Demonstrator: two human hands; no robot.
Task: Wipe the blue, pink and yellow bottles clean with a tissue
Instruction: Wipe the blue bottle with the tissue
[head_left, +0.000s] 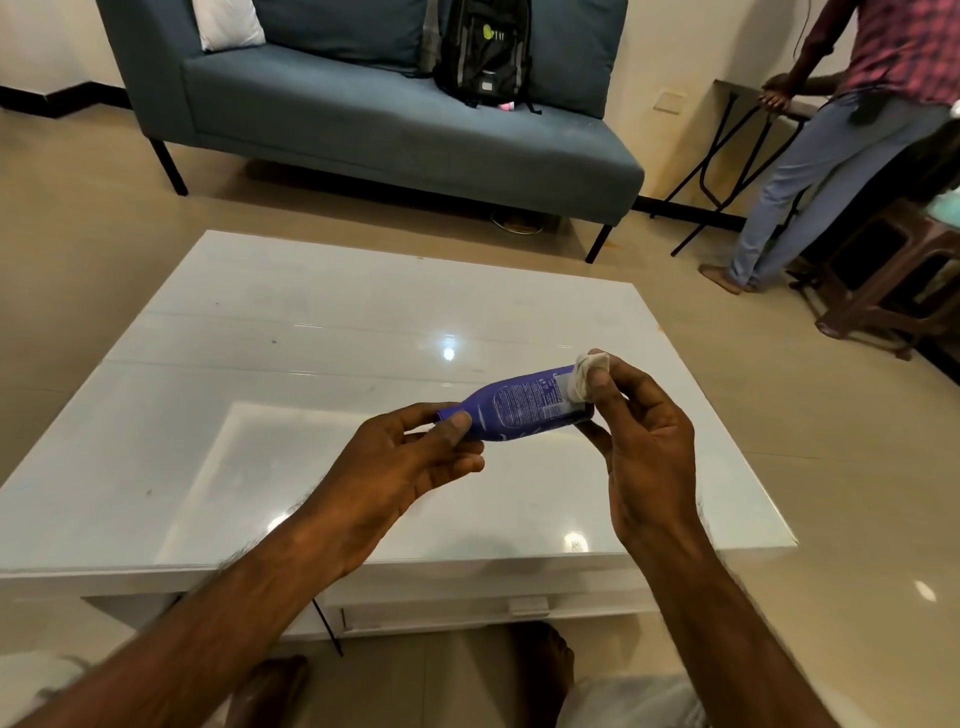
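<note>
- Currently: blue plastic bottle held mid-frame over glossy white table, axis lower-left to upper-right.
- Left hand pinches narrow end; right hand pinches wadded white tissue against wide end; wipe probably runs leftward.

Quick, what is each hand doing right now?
Left hand: holding the blue bottle by its narrow end.
Right hand: pinching the tissue against the bottle's other end.
</note>
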